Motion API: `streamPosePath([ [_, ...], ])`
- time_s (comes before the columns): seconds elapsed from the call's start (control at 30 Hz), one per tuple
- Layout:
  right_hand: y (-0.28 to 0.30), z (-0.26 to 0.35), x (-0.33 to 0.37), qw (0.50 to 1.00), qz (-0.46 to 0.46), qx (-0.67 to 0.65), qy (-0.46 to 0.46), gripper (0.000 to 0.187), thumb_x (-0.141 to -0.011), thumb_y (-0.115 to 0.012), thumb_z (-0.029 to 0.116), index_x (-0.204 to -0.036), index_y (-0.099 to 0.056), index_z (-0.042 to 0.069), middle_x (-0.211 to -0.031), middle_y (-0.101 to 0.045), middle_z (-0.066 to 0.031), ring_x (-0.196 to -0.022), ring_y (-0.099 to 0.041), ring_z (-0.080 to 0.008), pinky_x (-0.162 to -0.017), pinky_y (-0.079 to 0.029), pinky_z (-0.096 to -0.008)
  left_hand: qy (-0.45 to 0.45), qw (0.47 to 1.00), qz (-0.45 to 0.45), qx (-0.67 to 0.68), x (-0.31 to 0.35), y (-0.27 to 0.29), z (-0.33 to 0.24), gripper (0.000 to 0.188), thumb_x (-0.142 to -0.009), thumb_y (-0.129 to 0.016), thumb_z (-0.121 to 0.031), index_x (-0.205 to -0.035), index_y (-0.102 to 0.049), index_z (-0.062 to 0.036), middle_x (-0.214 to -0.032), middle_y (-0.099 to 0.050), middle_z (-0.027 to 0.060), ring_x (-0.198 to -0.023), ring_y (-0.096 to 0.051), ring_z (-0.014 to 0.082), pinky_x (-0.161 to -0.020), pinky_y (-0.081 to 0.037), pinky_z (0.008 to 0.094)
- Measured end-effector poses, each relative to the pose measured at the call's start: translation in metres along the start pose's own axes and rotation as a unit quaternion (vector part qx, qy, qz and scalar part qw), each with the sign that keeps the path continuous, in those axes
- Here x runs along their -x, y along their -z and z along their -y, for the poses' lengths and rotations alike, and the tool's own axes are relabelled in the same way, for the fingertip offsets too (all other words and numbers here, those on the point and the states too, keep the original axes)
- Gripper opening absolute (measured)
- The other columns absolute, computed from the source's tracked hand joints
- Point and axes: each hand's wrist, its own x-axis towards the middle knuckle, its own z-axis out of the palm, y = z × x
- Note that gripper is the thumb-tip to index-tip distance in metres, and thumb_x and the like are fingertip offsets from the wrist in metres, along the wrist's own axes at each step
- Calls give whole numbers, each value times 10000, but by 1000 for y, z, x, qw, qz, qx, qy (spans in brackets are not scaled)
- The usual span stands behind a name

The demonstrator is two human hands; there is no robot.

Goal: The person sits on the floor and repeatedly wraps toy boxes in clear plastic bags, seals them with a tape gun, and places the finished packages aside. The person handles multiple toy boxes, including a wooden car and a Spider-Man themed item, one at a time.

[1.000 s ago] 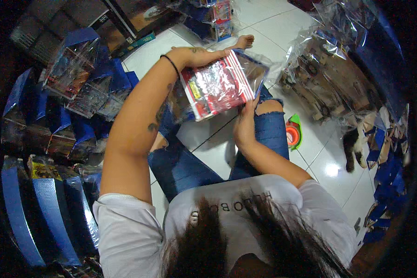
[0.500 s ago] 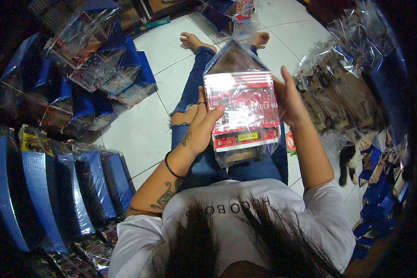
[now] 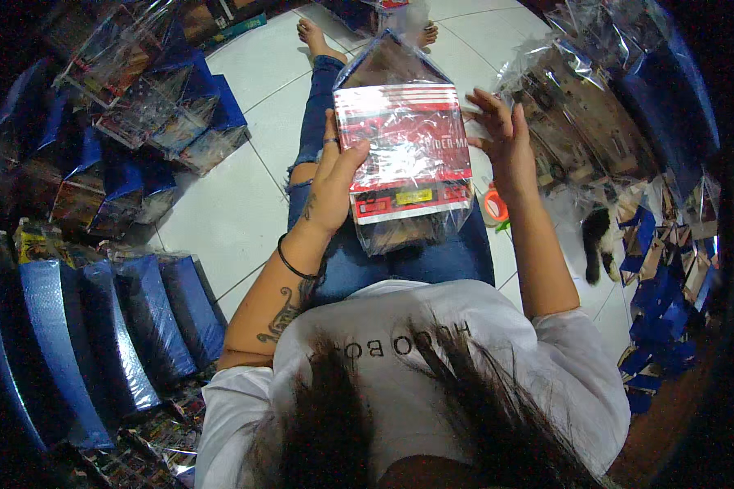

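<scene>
A plastic-wrapped, house-shaped package [image 3: 404, 134] with a blue-edged peaked top and a red-and-white printed front rests above my lap. My left hand [image 3: 334, 183] is closed on its left edge, the thumb over the front and the other fingers out of sight behind. Beside the right edge, my right hand [image 3: 506, 143] is raised with its fingers spread and bent, holding nothing. Its fingertips come close to the wrap; whether they touch it I cannot tell. Crumpled clear film gathers at the peak of the package and round its lower end.
Blue-sided wrapped packages [image 3: 175, 306] stand in a row at left, with more piled behind [image 3: 155, 106]. Brown wrapped packages [image 3: 575, 114] lean at right. Near my right thigh is a round orange-and-white item [image 3: 494, 204]. A black-and-white cat [image 3: 599, 244] sits by blue pieces [image 3: 661, 301].
My right hand has come off the package's right side and its fingers have spread. My left hand keeps its hold. The whole view has shifted, so everything sits higher and further left.
</scene>
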Motion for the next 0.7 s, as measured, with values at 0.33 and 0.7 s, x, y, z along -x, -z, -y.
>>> streamPosePath([
  [0.33, -11, 28, -19, 898, 39, 286, 333, 773, -790, -667, 423, -1384, -374, 25, -1375, -450, -202, -1247, -460, -308, -1013, -364, -408, -48, 998, 27, -18, 4, -3, -3, 803, -933, -497, -214, -1507, 37, -39, -1427, -382, 191, -1226, -442, 248, -1052, -317, 324],
  [0.7, -22, 102, -55, 885, 57, 295, 355, 449, -789, -706, 249, -1164, -600, 27, -1065, -668, -127, -1004, -630, -213, -883, -476, -349, -253, 752, 58, -606, -4, -3, -52, 1130, -662, -748, -493, -1481, -157, 13, -1531, -90, 289, -1432, -31, 441, -1114, -21, 605],
])
